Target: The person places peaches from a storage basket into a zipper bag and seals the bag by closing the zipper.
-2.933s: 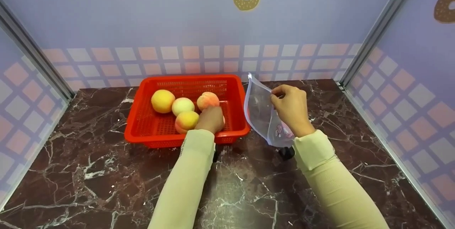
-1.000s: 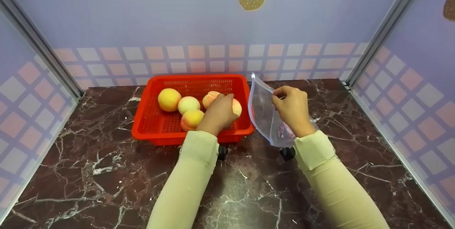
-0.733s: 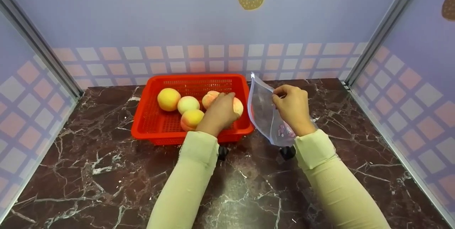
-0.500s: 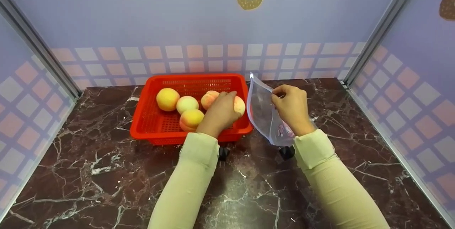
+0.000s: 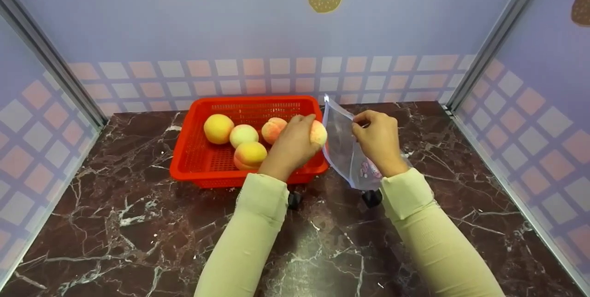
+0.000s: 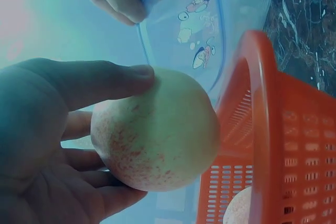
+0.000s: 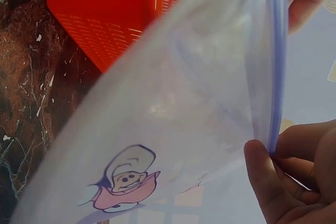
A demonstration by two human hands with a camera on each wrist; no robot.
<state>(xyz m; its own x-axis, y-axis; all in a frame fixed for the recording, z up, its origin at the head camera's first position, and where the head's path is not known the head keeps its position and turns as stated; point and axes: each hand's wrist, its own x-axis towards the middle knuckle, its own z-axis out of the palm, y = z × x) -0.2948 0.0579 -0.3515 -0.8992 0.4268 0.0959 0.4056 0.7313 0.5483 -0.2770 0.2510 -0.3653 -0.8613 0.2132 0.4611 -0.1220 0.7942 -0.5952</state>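
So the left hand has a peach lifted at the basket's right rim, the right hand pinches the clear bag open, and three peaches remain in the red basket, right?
Not quite: four peaches remain in the red basket, as the head view shows. The rest holds: the left hand holds a peach at the right rim and the right hand pinches the clear bag open.

Two long sleeves of a pale yellow-green, smooth fabric are worn, one on each arm. Each sleeve is closed by a broad, snug cuff at the wrist, and a seam line is seen along the left sleeve (image 5: 251,237). The right sleeve (image 5: 433,237) is creased lightly behind its cuff. Both hands are left bare; the fingers (image 6: 100,80) carry no rings.
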